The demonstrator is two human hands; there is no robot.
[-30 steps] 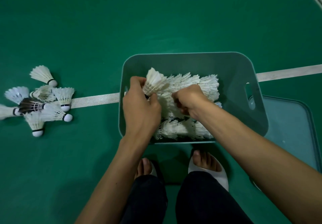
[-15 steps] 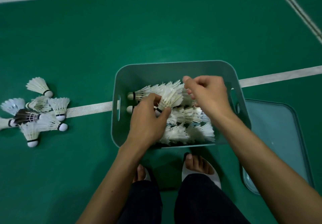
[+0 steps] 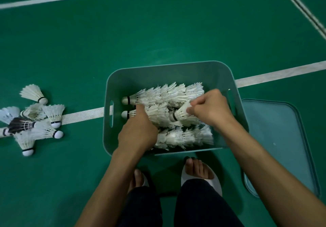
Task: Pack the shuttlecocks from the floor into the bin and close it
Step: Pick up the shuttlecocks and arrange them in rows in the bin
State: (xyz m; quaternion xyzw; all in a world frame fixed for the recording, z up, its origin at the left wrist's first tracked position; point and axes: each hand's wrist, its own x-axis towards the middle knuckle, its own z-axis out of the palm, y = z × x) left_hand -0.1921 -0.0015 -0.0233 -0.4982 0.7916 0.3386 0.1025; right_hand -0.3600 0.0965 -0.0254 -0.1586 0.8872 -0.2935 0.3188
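Her right hand [image 3: 210,110] pinches 1 shuttlecock [image 3: 182,114] by its skirt over the bin [image 3: 169,71]; the left hand [image 3: 139,131] presses flat on packed rows. Feathers look light and brittle, so hold near the cork. More lie on the floor [image 3: 40,119].

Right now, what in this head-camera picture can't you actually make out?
- Left hand: fingertips buried among bin shuttlecocks; its grip is unclear.
- Bin floor: covered by shuttlecocks, both hands.
- Floor pile: cut by left edge, overlapping; uncountable.
- Lid: near corner behind right forearm.
- Right hand pinches one shuttlecock; fingers cover its feather rim.
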